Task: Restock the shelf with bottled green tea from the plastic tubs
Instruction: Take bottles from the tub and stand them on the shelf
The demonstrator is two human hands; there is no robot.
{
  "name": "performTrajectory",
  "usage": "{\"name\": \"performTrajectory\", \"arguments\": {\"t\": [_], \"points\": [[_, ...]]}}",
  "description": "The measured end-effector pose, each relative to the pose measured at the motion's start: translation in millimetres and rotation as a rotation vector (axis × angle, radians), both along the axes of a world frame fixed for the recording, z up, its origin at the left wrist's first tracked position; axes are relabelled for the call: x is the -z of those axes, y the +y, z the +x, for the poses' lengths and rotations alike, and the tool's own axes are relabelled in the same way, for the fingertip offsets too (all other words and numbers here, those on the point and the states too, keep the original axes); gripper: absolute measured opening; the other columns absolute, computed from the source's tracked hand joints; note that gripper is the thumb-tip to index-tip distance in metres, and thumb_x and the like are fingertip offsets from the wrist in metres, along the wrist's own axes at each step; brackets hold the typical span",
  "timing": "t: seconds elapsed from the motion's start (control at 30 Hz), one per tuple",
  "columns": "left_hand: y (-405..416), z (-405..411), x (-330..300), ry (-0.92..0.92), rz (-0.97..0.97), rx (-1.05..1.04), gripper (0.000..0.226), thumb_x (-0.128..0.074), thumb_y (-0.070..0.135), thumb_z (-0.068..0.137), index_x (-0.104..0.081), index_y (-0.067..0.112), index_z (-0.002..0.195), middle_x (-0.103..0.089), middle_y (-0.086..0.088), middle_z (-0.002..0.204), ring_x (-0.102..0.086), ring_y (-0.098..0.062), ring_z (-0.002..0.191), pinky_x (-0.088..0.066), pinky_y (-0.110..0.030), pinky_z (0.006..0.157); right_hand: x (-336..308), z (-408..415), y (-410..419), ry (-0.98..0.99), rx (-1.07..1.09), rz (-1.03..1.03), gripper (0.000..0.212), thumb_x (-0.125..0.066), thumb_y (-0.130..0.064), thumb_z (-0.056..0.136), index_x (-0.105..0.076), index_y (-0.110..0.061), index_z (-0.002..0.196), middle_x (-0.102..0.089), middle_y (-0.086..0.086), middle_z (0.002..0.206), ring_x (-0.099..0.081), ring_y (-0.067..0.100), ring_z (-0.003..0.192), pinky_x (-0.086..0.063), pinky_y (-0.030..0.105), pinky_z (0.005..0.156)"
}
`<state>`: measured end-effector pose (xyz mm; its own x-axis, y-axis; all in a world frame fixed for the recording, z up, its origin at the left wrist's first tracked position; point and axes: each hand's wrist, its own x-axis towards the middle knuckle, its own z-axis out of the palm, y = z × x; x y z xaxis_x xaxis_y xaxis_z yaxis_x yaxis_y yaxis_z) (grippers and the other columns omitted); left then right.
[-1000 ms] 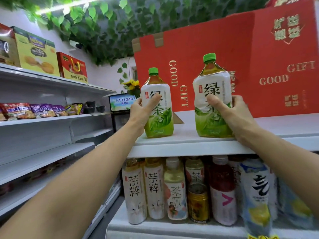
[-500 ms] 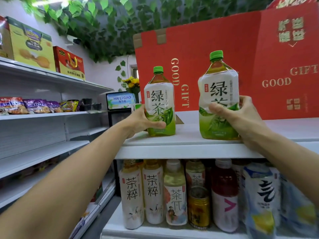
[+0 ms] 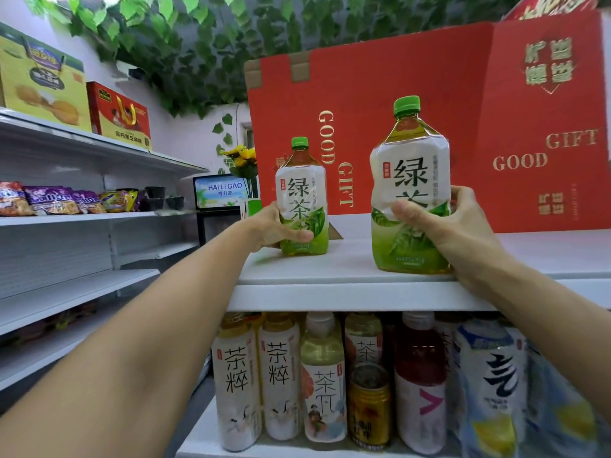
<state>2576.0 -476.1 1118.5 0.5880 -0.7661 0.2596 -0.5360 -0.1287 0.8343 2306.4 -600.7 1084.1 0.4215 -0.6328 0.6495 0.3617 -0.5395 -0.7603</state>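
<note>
Two green tea bottles with green caps and white-and-green labels stand upright on the white top shelf (image 3: pixel 347 292). My left hand (image 3: pixel 274 228) grips the lower part of the farther, left bottle (image 3: pixel 302 193), thumb across its front. My right hand (image 3: pixel 443 223) holds the nearer, right bottle (image 3: pixel 410 166) around its middle, close to the shelf's front edge. The plastic tubs are out of view.
A large red gift box (image 3: pixel 463 127) stands behind the bottles on the top shelf. Below, the shelf holds several tea bottles (image 3: pixel 281 385), a gold can (image 3: pixel 368 404) and other drinks. Left-hand shelves (image 3: pixel 82 219) carry snack packs and boxes. Leaves hang overhead.
My left hand has slid down the left bottle and pushed it farther back on the shelf. The right bottle has come down a little and stands near the front edge.
</note>
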Motion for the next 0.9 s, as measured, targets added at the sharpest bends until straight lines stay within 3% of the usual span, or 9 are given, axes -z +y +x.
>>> {"name": "performTrajectory", "arguments": {"t": [0.07,0.17,0.23,0.3,0.37,0.43,0.6,0.73,0.9], "points": [[-0.9,-0.5,0.4,0.007,0.001,-0.012,0.151,-0.101,0.052,0.015,-0.035,0.025,0.149,-0.055,0.0,0.142,-0.048,-0.028,0.134,-0.034,-0.053,0.117,0.1,0.0,-0.2,0.006,0.004,-0.003,0.091,-0.08,-0.056,0.051,-0.04,-0.023,0.126,-0.06,-0.01,0.108,-0.064,0.008,0.097,-0.053,0.031,0.084],[1.2,-9.5,1.8,0.021,-0.022,-0.033,0.131,-0.098,0.037,0.036,-0.034,0.021,0.149,-0.056,-0.003,0.141,-0.049,-0.028,0.134,-0.034,-0.052,0.118,0.4,-0.1,-0.3,0.018,0.011,-0.003,0.093,-0.08,-0.058,0.05,-0.041,-0.023,0.127,-0.061,-0.009,0.11,-0.064,0.01,0.098,-0.054,0.035,0.087],[3.0,-18.5,3.0,-0.01,-0.019,-0.054,0.126,-0.098,0.038,0.041,-0.034,0.02,0.149,-0.056,-0.002,0.14,-0.049,-0.027,0.134,-0.035,-0.051,0.117,0.5,-0.4,0.4,0.018,0.018,-0.004,0.093,-0.08,-0.058,0.051,-0.042,-0.022,0.128,-0.061,-0.009,0.109,-0.065,0.01,0.098,-0.055,0.036,0.088],[2.1,-23.0,2.6,-0.038,-0.023,-0.121,0.112,-0.094,0.032,0.06,-0.029,0.019,0.151,-0.052,-0.001,0.144,-0.047,-0.027,0.135,-0.036,-0.051,0.116,1.3,-0.2,0.5,0.021,0.045,-0.016,0.091,-0.08,-0.059,0.053,-0.045,-0.021,0.128,-0.062,-0.009,0.108,-0.065,0.009,0.097,-0.055,0.034,0.086],[-0.4,-22.6,1.8,-0.05,-0.029,-0.203,0.103,-0.089,0.028,0.072,-0.025,0.02,0.152,-0.047,0.0,0.147,-0.044,-0.029,0.136,-0.038,-0.053,0.114,3.0,0.9,1.0,0.058,0.146,-0.075,0.093,-0.079,-0.071,0.051,-0.05,-0.023,0.126,-0.062,-0.006,0.112,-0.064,0.011,0.1,-0.055,0.033,0.085],[-2.2,-23.0,4.1,-0.04,-0.044,-0.21,0.104,-0.09,0.029,0.071,-0.024,0.023,0.151,-0.046,-0.001,0.147,-0.045,-0.031,0.135,-0.039,-0.056,0.112,4.6,2.1,0.4,0.106,0.232,-0.135,0.092,-0.074,-0.081,0.049,-0.056,-0.027,0.122,-0.063,-0.004,0.115,-0.062,0.015,0.105,-0.054,0.037,0.089],[-2.6,-17.2,23.0,-0.008,-0.123,-0.199,0.115,-0.091,0.027,0.067,-0.018,0.024,0.156,-0.047,-0.003,0.149,-0.044,-0.029,0.137,-0.033,-0.054,0.117,-10.5,9.1,-1.4,0.217,0.105,-0.127,0.051,-0.079,-0.055,0.066,-0.061,-0.029,0.106,-0.068,-0.01,0.102,-0.065,0.009,0.094,-0.053,0.031,0.083],[-0.6,-18.3,25.6,-0.034,-0.153,-0.177,0.097,-0.087,0.02,0.075,-0.026,0.015,0.151,-0.054,-0.002,0.142,-0.05,-0.025,0.131,-0.036,-0.048,0.117,-25.2,35.7,-19.9,0.305,0.065,-0.108,0.052,-0.082,-0.038,0.076,-0.063,-0.016,0.119,-0.071,-0.001,0.105,-0.066,0.012,0.094,-0.048,0.023,0.069],[0.8,-22.2,25.8,-0.066,-0.157,-0.173,0.088,-0.084,0.017,0.079,-0.03,0.015,0.148,-0.055,-0.003,0.139,-0.05,-0.025,0.131,-0.036,-0.046,0.117,-35.0,68.1,-34.1,0.39,0.016,-0.049,0.041,-0.078,-0.026,0.082,-0.064,-0.012,0.118,-0.069,0.003,0.1,-0.064,0.013,0.088,-0.046,0.022,0.061]]}}
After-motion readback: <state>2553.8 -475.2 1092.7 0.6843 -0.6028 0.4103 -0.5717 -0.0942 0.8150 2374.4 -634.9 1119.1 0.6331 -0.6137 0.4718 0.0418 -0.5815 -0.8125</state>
